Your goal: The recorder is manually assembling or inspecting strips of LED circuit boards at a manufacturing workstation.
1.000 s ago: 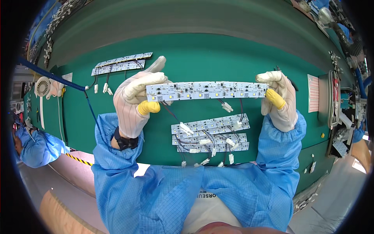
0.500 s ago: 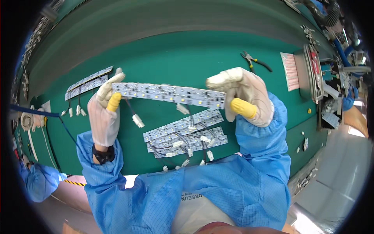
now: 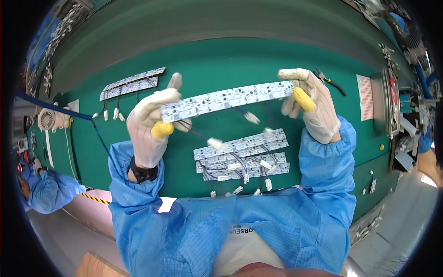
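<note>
1. LED strip (image 3: 228, 98): long white board, held in the air above the middle of the green bench (image 3: 221, 55), tilted with its right end higher; two short leads with white plugs (image 3: 252, 117) hang from it
2. Left hand (image 3: 150, 122): white glove, yellow cot on the thumb; fingers pinched on the strip's left end
3. Right hand (image 3: 311, 104): white glove, yellow cot on one finger; fingers closed round the strip's right end
4. Stack of strips (image 3: 242, 154): several like boards with black leads and white plugs, lying flat near the bench's front edge, below the held strip
5. Two more strips (image 3: 131, 83): flat toward the bench's left rear, leads trailing forward
6. Cutters (image 3: 328, 81): on the bench just right of the right hand
7. Pink pad (image 3: 366, 97): near the bench's right edge
</note>
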Tool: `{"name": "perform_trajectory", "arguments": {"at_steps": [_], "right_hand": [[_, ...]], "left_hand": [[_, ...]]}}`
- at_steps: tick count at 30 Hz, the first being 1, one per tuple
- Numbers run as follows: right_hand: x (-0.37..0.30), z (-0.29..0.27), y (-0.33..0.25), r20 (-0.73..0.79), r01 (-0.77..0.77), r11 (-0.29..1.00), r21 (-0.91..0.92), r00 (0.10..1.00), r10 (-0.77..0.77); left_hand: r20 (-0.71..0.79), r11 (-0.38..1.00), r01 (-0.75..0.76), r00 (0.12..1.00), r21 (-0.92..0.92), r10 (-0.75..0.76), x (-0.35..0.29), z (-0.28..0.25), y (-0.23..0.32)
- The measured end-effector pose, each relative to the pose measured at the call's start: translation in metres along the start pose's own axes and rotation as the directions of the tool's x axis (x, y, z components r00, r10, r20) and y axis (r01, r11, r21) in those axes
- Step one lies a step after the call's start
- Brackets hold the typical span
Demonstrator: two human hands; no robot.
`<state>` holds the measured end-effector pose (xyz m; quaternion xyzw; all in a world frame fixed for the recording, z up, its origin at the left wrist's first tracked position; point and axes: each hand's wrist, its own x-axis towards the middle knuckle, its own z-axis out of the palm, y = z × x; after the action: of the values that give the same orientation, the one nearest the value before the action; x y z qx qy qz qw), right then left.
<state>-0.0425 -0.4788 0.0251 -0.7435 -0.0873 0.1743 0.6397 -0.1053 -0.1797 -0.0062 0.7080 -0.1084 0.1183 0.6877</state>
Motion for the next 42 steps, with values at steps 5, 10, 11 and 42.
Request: {"name": "perform_trajectory", "arguments": {"at_steps": [5, 10, 11, 42], "right_hand": [[-0.003, -0.009, 0.002, 0.049, -0.041, 0.996, 0.078, 0.998, 0.037], [-0.008, -0.001, 0.001, 0.036, 0.058, 0.982, 0.179, 0.997, -0.065], [-0.009, 0.002, 0.001, 0.035, 0.109, 0.967, 0.229, 0.992, -0.121], [0.001, -0.009, 0.005, 0.086, 0.099, 0.995, -0.017, 0.992, -0.097]], "left_hand": [[0.027, 0.984, 0.035, 0.999, 0.177, -0.041, 0.003, -0.011, -0.004], [0.078, 0.905, 0.036, 0.994, 0.423, -0.076, 0.012, -0.008, 0.002], [0.085, 0.911, 0.032, 0.994, 0.411, -0.074, 0.013, -0.005, 0.002], [0.094, 0.990, -0.110, 0.990, 0.083, 0.102, 0.012, -0.006, -0.009]]}}
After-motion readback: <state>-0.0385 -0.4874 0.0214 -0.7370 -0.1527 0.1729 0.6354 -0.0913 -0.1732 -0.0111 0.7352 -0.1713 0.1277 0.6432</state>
